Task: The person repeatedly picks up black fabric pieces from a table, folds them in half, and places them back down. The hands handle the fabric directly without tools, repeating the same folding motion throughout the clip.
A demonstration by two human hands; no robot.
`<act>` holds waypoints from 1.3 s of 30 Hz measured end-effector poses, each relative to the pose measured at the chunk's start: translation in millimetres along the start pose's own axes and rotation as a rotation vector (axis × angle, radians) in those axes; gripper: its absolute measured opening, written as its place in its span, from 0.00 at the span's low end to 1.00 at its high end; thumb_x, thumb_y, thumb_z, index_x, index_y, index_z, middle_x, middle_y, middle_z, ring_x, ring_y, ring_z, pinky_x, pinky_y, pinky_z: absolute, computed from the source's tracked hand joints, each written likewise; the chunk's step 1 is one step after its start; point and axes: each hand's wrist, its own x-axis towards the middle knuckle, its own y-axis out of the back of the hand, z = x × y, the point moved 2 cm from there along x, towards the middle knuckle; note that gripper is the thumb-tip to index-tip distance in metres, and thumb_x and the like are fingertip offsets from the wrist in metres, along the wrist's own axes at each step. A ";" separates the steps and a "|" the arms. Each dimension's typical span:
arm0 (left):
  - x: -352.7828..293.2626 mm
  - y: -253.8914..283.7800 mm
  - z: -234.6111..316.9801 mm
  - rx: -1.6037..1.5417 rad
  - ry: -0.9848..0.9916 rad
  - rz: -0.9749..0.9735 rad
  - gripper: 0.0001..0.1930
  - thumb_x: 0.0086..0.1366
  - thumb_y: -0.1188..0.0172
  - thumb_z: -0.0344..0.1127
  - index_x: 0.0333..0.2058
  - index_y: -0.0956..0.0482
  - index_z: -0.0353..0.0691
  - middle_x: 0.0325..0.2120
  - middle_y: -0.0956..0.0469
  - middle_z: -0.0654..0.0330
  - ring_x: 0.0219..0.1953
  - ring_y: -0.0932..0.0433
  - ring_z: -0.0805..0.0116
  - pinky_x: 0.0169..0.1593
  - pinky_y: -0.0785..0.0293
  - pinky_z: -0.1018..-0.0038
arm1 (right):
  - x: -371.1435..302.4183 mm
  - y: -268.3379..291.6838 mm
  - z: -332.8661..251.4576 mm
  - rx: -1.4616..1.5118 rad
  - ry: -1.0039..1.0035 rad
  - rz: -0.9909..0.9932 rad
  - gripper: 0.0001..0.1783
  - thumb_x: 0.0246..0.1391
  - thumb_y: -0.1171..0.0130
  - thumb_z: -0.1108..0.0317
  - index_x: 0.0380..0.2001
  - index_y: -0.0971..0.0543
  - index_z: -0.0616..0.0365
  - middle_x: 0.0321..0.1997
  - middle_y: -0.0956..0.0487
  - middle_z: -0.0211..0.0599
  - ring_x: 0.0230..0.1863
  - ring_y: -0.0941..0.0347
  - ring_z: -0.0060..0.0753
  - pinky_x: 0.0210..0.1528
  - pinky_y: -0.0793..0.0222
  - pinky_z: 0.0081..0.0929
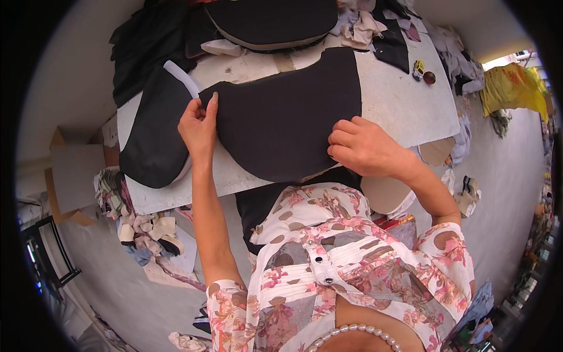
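Observation:
A black curved fabric panel (287, 126), with a rounded near edge and a hollowed far edge, lies over the front of the white table (404, 111). My left hand (199, 126) pinches its far left corner between thumb and fingers. On the right, my right hand (365, 146) is closed on the panel's side edge, fingertips curled in. Just left of my left hand rests a second black panel (153, 132) of similar shape, its near end rounded. A white strip (182, 79) sticks out along its far end.
Black panels (275, 20) are stacked at the back, beside dark cloth (146, 47) and pale scraps (362, 29). A yellow toy car (418, 70) and a dark red ball (429, 77) sit at the right. Cloth scraps (155, 234) and a cardboard box (76, 170) are left of the table.

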 end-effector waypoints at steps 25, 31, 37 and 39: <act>-42.6 -15.9 58.8 0.509 -0.596 -0.230 0.29 0.62 0.41 0.51 0.60 0.31 0.47 0.65 0.43 0.49 0.68 0.49 0.46 0.67 0.58 0.45 | 42.3 -20.4 38.9 -0.142 -0.440 0.131 0.39 0.56 0.47 0.41 0.66 0.39 0.45 0.71 0.48 0.51 0.73 0.60 0.56 0.71 0.68 0.58; -48.8 -19.3 45.8 0.545 -0.530 -0.312 0.33 0.62 0.45 0.56 0.63 0.35 0.51 0.68 0.49 0.50 0.70 0.55 0.47 0.69 0.65 0.48 | 37.5 -36.3 48.9 -0.186 -0.481 0.050 0.38 0.56 0.47 0.43 0.66 0.39 0.46 0.72 0.48 0.47 0.74 0.60 0.53 0.72 0.69 0.54; -50.5 -17.5 45.1 0.330 -0.509 -0.241 0.33 0.62 0.42 0.55 0.63 0.35 0.49 0.67 0.48 0.48 0.70 0.56 0.46 0.68 0.63 0.47 | 49.6 -24.5 47.4 -0.110 -0.511 0.086 0.36 0.55 0.44 0.49 0.64 0.36 0.50 0.71 0.46 0.48 0.73 0.57 0.54 0.72 0.66 0.53; -60.1 -8.6 39.6 0.133 -0.494 -0.127 0.31 0.62 0.40 0.48 0.62 0.33 0.47 0.66 0.46 0.48 0.70 0.53 0.47 0.68 0.61 0.47 | 97.7 -1.2 22.8 -0.051 -0.358 0.398 0.21 0.49 0.36 0.67 0.48 0.24 0.56 0.53 0.27 0.44 0.56 0.32 0.47 0.56 0.37 0.41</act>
